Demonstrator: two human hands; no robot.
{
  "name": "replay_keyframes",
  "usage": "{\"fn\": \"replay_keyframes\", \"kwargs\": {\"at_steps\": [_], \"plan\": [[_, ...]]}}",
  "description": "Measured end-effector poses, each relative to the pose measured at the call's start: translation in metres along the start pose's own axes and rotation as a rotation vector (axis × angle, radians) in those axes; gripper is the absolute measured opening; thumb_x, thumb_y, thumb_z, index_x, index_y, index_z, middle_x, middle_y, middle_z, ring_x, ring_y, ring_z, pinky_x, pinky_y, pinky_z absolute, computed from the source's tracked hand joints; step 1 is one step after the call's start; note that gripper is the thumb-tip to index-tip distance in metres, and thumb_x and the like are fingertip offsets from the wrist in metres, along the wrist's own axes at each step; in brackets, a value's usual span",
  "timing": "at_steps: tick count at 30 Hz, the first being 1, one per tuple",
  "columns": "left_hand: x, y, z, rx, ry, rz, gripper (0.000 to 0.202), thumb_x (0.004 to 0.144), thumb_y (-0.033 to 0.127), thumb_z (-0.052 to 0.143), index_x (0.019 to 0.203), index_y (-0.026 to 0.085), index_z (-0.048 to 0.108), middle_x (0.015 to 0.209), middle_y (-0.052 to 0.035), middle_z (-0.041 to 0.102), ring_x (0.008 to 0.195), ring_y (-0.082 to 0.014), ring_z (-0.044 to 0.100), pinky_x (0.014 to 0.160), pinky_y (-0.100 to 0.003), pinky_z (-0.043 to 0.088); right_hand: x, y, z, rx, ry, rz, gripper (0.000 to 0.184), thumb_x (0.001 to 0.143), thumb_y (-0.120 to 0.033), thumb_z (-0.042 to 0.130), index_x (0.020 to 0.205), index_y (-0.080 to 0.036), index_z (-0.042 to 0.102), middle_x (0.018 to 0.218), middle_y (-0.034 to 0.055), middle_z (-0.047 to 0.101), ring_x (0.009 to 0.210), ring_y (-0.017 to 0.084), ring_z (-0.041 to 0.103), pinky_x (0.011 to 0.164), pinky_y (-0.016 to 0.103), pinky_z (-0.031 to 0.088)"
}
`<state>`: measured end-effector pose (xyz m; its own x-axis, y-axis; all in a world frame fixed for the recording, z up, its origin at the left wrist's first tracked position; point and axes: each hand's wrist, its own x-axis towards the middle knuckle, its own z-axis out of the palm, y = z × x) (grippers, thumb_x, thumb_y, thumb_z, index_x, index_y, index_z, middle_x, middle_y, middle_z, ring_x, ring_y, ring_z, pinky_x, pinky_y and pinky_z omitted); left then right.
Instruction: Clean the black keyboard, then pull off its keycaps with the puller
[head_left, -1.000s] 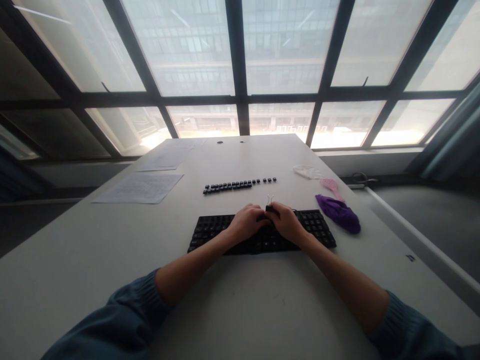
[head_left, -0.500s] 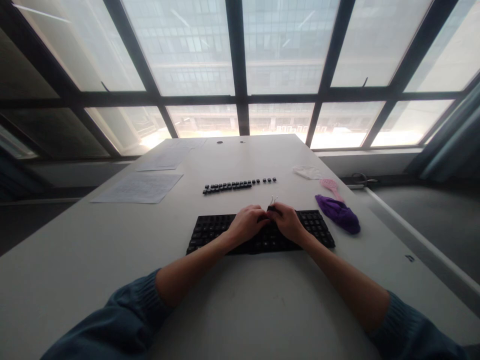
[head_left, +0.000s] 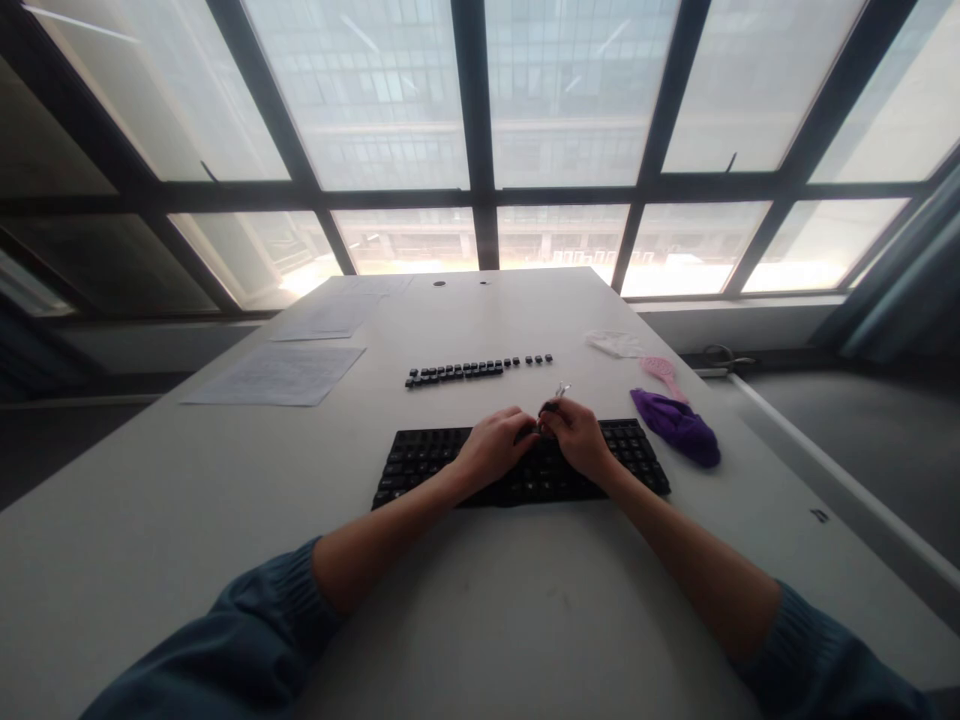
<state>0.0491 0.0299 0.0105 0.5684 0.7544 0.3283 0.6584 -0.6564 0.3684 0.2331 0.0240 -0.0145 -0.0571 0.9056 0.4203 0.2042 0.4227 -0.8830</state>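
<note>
A black keyboard (head_left: 420,465) lies on the white table (head_left: 480,600) in front of me. Both my hands rest over its middle. My right hand (head_left: 581,445) is closed on a small black binder clip (head_left: 553,402) whose silver wire handles stick up and lean right. My left hand (head_left: 491,450) sits curled on the keys just left of the clip, its fingertips touching the keyboard near the clip. A row of several loose black keycaps (head_left: 476,370) lies on the table beyond the keyboard.
A purple cloth (head_left: 679,428) and a pink brush (head_left: 661,373) lie right of the keyboard, with a white crumpled item (head_left: 615,344) behind them. Paper sheets (head_left: 277,375) lie at the far left. Large windows stand behind the table's far edge.
The binder clip in my right hand has tilted, its wire handles swinging from upright to leaning right. Both hands stay over the keyboard's middle.
</note>
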Motion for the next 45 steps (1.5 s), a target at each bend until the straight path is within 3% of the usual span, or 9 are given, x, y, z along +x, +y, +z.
{"fn": "replay_keyframes", "kwargs": {"at_steps": [10, 16, 23, 29, 34, 45], "plan": [[-0.0007, -0.0044, 0.005, -0.015, 0.057, 0.113, 0.013, 0.09, 0.026, 0.063, 0.102, 0.022, 0.063, 0.106, -0.0052, 0.065, 0.103, -0.0225, 0.056, 0.089, -0.036, 0.049, -0.0012, -0.0045, 0.0022, -0.148, -0.05, -0.073, 0.016, 0.09, -0.03, 0.053, 0.08, -0.019, 0.059, 0.072, -0.0007, 0.059, 0.069, 0.016, 0.053, 0.065, 0.027, 0.04], [0.001, -0.0041, 0.0053, -0.046, 0.045, 0.121, 0.015, 0.087, 0.019, 0.064, 0.102, 0.022, 0.063, 0.106, -0.0051, 0.065, 0.106, -0.0226, 0.057, 0.093, -0.037, 0.05, -0.0017, -0.0076, 0.0034, -0.233, 0.02, -0.067, 0.017, 0.091, -0.029, 0.051, 0.077, -0.02, 0.053, 0.067, -0.0015, 0.056, 0.064, 0.016, 0.05, 0.063, 0.028, 0.039], [-0.0011, -0.0033, 0.0068, -0.114, 0.09, 0.059, 0.031, 0.087, 0.017, 0.064, 0.117, 0.023, 0.057, 0.102, -0.0037, 0.067, 0.097, -0.0203, 0.062, 0.087, -0.035, 0.051, -0.0003, -0.0072, 0.0009, -0.207, 0.076, 0.004, 0.021, 0.094, -0.033, 0.047, 0.077, -0.021, 0.052, 0.065, -0.0009, 0.059, 0.06, 0.016, 0.055, 0.062, 0.028, 0.04], [-0.0008, -0.0009, 0.0023, -0.012, 0.061, 0.187, 0.019, 0.091, 0.018, 0.059, 0.109, 0.025, 0.063, 0.102, -0.0032, 0.068, 0.099, -0.0209, 0.059, 0.09, -0.036, 0.049, 0.0002, -0.0076, 0.0009, -0.202, 0.09, 0.021, 0.022, 0.094, -0.035, 0.048, 0.076, -0.022, 0.052, 0.062, -0.0008, 0.058, 0.059, 0.017, 0.054, 0.06, 0.029, 0.04], [-0.0014, 0.0002, 0.0026, 0.047, 0.096, 0.195, 0.021, 0.091, 0.016, 0.058, 0.109, 0.025, 0.063, 0.115, -0.0044, 0.062, 0.107, -0.0214, 0.054, 0.093, -0.036, 0.049, 0.0004, -0.0083, 0.0016, -0.204, 0.079, 0.017, 0.02, 0.093, -0.035, 0.05, 0.077, -0.022, 0.052, 0.063, -0.0005, 0.059, 0.059, 0.017, 0.055, 0.061, 0.029, 0.041], [-0.0009, -0.0018, 0.0058, 0.061, 0.111, 0.225, 0.02, 0.09, 0.017, 0.061, 0.109, 0.023, 0.061, 0.117, -0.0055, 0.058, 0.11, -0.0222, 0.051, 0.096, -0.037, 0.048, 0.0016, -0.0055, 0.0016, -0.231, 0.066, 0.028, 0.02, 0.092, -0.033, 0.05, 0.076, -0.021, 0.05, 0.062, -0.0009, 0.059, 0.057, 0.016, 0.055, 0.058, 0.028, 0.04]]}}
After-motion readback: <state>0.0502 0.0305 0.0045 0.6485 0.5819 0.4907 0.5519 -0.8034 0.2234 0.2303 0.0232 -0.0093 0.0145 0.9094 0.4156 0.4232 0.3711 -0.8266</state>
